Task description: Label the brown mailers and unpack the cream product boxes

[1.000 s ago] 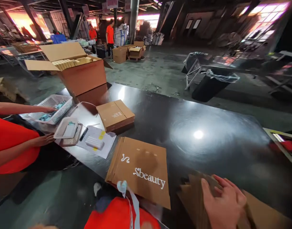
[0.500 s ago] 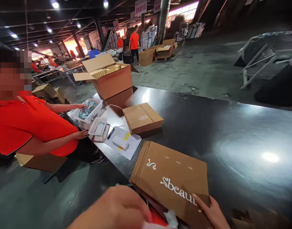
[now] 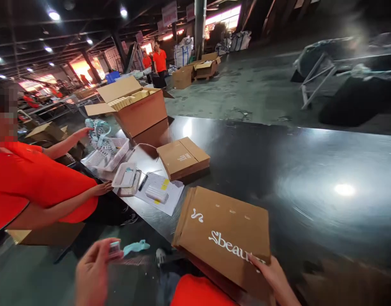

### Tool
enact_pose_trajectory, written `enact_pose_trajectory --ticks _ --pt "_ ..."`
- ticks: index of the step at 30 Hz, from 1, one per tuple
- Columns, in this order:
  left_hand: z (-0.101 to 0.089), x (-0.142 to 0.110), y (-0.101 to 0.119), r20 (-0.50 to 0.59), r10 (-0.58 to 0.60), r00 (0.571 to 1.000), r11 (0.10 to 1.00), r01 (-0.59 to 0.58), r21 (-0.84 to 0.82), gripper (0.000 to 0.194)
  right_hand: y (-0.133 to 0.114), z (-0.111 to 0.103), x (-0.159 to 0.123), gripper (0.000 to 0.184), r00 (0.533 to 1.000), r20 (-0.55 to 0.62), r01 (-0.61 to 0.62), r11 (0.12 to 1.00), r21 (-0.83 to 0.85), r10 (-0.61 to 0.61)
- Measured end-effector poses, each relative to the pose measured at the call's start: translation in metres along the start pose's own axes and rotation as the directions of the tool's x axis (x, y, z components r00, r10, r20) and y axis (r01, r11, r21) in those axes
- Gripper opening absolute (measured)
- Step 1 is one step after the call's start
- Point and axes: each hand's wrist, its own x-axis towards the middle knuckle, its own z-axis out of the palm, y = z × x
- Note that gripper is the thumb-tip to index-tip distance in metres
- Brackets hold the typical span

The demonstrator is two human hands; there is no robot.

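At eight o'clock, the left hand (image 3: 93, 267) pinches one small item (image 3: 115, 250), its one pale-blue strap (image 3: 136, 247) pointing three o'clock, long axis nine-to-three. Apart, at five, the right hand (image 3: 275, 274) touches one cardboard stack (image 3: 233, 221) on the counter (image 3: 246, 165); whether gripping, I cannot tell.

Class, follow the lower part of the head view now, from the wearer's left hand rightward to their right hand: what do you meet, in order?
Left hand, small object in its fingers, light blue ribbon, shoe, cardboard stack with white lettering, right hand.
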Motion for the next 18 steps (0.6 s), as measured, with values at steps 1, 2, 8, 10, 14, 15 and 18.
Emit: enact_pose_trajectory --ticks 1,2,8,10,14,15,18 --pt "0.024 -0.01 -0.007 0.149 -0.065 0.987 0.997 0.07 -0.026 0.058 -0.007 0.001 -0.004 0.042 0.998 -0.067 0.016 0.999 -0.05 -0.019" --pt "0.047 -0.02 -0.014 0.254 -0.089 0.963 0.994 0.102 -0.042 0.057 -0.015 0.002 -0.01 0.048 0.986 -0.16 0.039 0.993 -0.109 -0.056" --pt "0.135 -0.08 -0.028 0.561 -0.083 0.823 0.968 0.2 -0.15 0.049 -0.105 0.029 -0.096 0.05 0.936 0.078 0.336 0.936 0.105 -0.345" --pt "0.146 -0.091 -0.024 0.606 -0.053 0.794 0.97 0.184 -0.156 0.047 -0.134 0.044 -0.129 0.041 0.838 0.307 0.394 0.889 0.233 -0.451" --pt "0.155 -0.099 -0.021 0.638 0.029 0.77 0.988 0.075 -0.136 0.044 -0.164 0.064 -0.163 0.02 0.798 0.351 0.396 0.866 0.306 -0.49" --pt "0.155 -0.099 -0.021 0.649 0.045 0.76 0.99 0.054 -0.132 0.044 -0.165 0.065 -0.164 0.015 0.814 0.357 0.351 0.878 0.327 -0.458" --pt "0.153 -0.096 -0.025 0.725 0.076 0.684 0.988 0.046 -0.147 0.042 -0.162 0.062 -0.16 0.017 0.843 0.393 0.222 0.903 0.368 -0.368"
